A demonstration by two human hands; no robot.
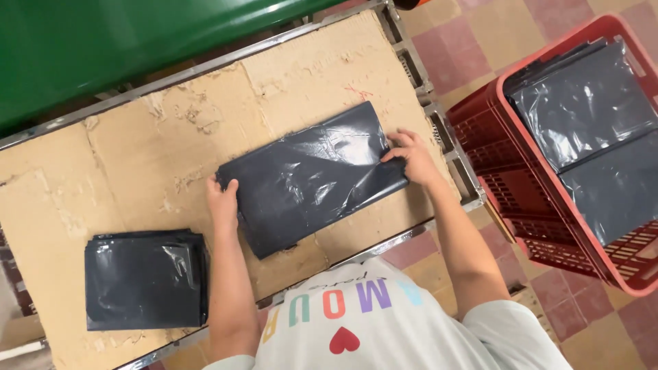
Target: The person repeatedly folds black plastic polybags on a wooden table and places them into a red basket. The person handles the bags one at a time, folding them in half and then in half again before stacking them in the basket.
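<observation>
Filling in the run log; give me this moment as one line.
left hand: on dark plastic bag | right hand: on bag's other end | bag: flat on cardboard
</observation>
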